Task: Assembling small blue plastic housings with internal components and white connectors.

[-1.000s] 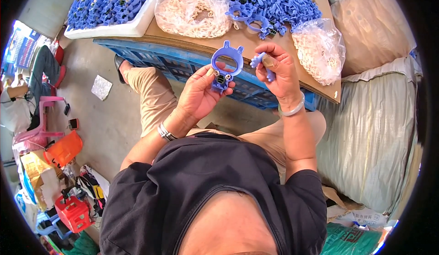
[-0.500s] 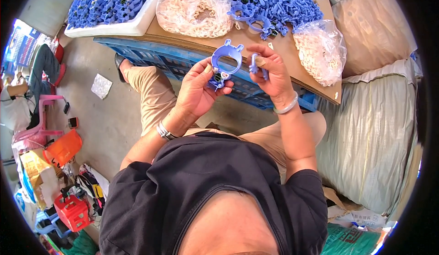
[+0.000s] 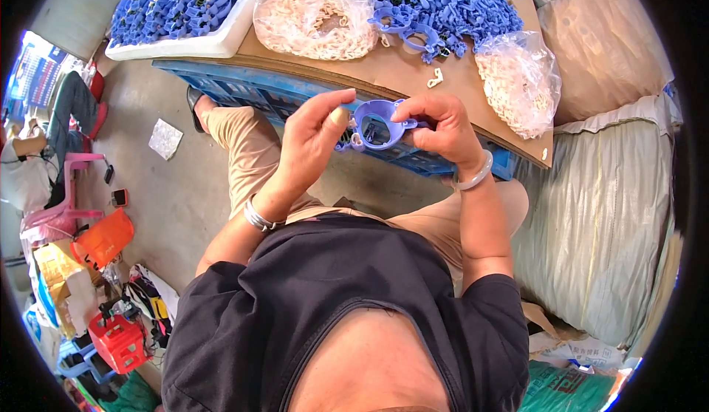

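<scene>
A blue plastic ring part [image 3: 379, 106] is in front of my chest, just off the table's near edge. My left hand [image 3: 306, 137] holds it by its clip-like left end, with some fingers hidden beneath. The left thumb and forefinger stick up beside the ring. On the ring's right side, my right hand [image 3: 447, 130] is closed, thumb and forefinger pinching at a lug. A small blue plastic piece [image 3: 422, 124] shows partly between those fingers, against the ring; whether it is joined to it I cannot tell.
Blue parts fill a white tray [image 3: 221, 45] at the far left, and a blue heap [image 3: 465, 5] lies right of it. Clear bags of cream pieces [image 3: 314, 24] sit on the cardboard tabletop [image 3: 413, 72]. A blue crate [image 3: 244, 90] is below; large sacks [image 3: 598, 212] stand at right.
My right hand has brought the small blue piece leftward and down to the ring's right side. The ring has tipped over to the right, and the left thumb and forefinger have lifted.
</scene>
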### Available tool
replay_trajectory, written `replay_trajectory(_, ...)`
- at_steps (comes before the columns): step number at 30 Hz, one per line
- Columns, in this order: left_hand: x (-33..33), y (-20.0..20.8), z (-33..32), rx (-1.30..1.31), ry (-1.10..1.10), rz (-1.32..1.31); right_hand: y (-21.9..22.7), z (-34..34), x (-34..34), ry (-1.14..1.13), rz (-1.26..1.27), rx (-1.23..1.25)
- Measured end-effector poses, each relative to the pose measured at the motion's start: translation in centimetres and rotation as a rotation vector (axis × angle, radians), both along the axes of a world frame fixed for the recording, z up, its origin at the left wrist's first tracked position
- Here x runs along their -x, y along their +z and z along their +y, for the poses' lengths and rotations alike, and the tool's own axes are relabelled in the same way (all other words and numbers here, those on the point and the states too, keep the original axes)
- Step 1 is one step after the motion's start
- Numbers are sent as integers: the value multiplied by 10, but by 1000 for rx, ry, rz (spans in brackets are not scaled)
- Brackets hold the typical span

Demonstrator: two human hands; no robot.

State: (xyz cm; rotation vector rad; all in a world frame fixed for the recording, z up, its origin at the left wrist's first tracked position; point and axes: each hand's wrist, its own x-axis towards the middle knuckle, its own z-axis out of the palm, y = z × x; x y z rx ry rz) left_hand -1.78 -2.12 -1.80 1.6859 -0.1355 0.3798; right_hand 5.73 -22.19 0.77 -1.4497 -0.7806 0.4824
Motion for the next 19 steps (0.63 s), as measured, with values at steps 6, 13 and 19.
replay_trajectory(6,1,19,9,-569,-59,-503,-4,-10,-2,-44,58,0)
replay_trajectory(13,0,11,2,-591,-127,-521,0,-11,0,-58,38,-50)
replay_trajectory(19,2,-18,-3,560,-205,272,-1,-5,1,-185,95,-110)
